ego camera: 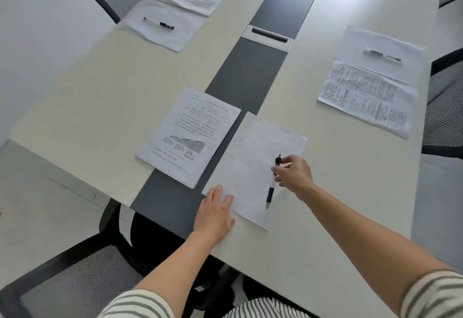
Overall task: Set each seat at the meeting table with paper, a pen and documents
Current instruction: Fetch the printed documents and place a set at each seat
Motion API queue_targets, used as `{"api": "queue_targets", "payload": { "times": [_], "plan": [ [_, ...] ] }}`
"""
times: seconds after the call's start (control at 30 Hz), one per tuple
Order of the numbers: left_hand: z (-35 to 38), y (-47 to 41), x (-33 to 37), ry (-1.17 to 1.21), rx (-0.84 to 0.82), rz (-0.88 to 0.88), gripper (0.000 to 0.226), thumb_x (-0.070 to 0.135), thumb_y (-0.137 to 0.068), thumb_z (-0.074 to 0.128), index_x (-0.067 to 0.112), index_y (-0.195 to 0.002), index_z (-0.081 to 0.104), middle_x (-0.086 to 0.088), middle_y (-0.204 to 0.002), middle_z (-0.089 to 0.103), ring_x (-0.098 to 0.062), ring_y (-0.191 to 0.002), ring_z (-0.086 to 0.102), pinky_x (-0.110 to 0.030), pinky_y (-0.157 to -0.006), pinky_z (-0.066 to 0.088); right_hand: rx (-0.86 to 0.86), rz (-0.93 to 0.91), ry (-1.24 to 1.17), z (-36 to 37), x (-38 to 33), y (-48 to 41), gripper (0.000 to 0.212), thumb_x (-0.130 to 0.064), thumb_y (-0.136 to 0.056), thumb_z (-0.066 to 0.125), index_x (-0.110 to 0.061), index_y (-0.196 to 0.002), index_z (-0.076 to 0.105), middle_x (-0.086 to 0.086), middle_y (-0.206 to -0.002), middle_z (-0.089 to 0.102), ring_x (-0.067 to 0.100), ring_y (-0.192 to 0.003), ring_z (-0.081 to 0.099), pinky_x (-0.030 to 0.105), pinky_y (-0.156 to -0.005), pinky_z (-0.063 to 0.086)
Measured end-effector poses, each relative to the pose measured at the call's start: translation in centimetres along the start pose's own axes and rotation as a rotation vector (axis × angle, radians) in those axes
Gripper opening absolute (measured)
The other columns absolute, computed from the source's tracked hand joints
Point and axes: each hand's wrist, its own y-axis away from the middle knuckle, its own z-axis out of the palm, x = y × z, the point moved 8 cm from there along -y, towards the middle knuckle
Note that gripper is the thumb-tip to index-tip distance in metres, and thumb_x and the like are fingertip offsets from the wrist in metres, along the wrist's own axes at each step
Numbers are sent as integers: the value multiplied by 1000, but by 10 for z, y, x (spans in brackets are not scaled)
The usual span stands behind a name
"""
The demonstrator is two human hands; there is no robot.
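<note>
From my end, the printed document (190,134) lies just left of the blank sheet (250,147) on the tabletop (100,92). My left hand (215,215) rests flat on the blank sheet's near-left corner, grip slack, fingers straight. Over the blank sheet's right half, the pen (271,189) points toward its near edge, and my right hand (295,174) has its grip pinched round the upper barrel. Well right of the blank sheet lies a second printed document (365,97).

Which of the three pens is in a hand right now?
The nearest pen, pinched by the right hand over the near blank sheet. The far-left pen and the right-side pen lie untouched on their own sheets.
</note>
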Motion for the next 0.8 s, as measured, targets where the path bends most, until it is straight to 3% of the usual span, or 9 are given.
{"api": "queue_targets", "payload": {
  "times": [0.07, 0.13, 0.2, 0.37, 0.47, 0.57, 0.67, 0.8],
  "plan": [
    [0, 0, 0, -2, 3, -5, 55, 37, -92, 54, 24, -140, 30, -12, -160, 4, -28, -148, 1, -37, -116, 21, -19, 73, -81, 23, -13, -13, 26, -16, -82, 71, -10, -103, 56, 6, -80, 67, 20, -65, 66, 34, -67, 60],
    [-1, -1, 0, -10, 7, -1, 56, 37, -92, 55, 23, -140, 30, -12, -159, 5, -28, -148, 2, -36, -116, 20, -1, 133, -102, 39, -15, -25, 16, -13, -81, 70, -11, -85, 55, 7, -74, 65, 24, -64, 65, 42, -76, 62],
    [-1, -3, -2, -17, 8, 5, 56, 35, -91, 56, 22, -140, 31, -13, -158, 6, -29, -147, 4, -36, -116, 21, 31, 140, -80, 48, -16, -34, 20, -13, -79, 71, -12, -72, 52, 8, -70, 65, 28, -68, 68, 47, -79, 61],
    [-9, -5, -8, 25, 0, 37, 54, 31, -89, 58, 21, -138, 38, -11, -158, 10, -26, -146, 10, -35, -114, 23, 37, 110, 86, 50, -22, -37, 27, -33, -77, 74, -12, -72, 57, 6, -74, 68, 31, -83, 73, 43, -84, 58],
    [-35, -6, -23, 110, 134, 23, 47, 30, -90, 55, 22, -135, 46, -7, -157, 19, -24, -143, 20, -33, -114, 25, 64, -2, 280, 36, -26, -21, 46, -44, -80, 71, -16, -115, 57, 4, -110, 66, 27, -105, 64, 35, -89, 51],
    [-63, -10, -61, 111, 290, -106, 48, 25, -89, 54, 20, -137, 47, -13, -155, 26, -29, -142, 23, -38, -114, 27, 42, -232, 590, 40, -17, 3, 71, -43, -83, 69, -22, -143, 38, 7, -146, 41, 26, -136, 36, 39, -104, 38],
    [-61, -18, -102, 49, 189, -270, 54, 26, -95, 46, 21, -146, 32, -16, -158, 14, -34, -146, 13, -42, -115, 25, -77, -214, 863, 55, 11, 13, 92, -54, -82, 65, -26, -153, 15, 7, -163, 5, 28, -150, 2, 42, -117, 23],
    [-51, -17, -122, 16, 93, -335, 50, 30, -97, 42, 24, -145, 29, -12, -156, 16, -30, -142, 18, -40, -109, 30, -73, -207, 938, 61, 14, 14, 91, -57, -82, 63, -27, -152, 13, 7, -164, -3, 27, -151, -6, 41, -117, 22]
  ]
}}
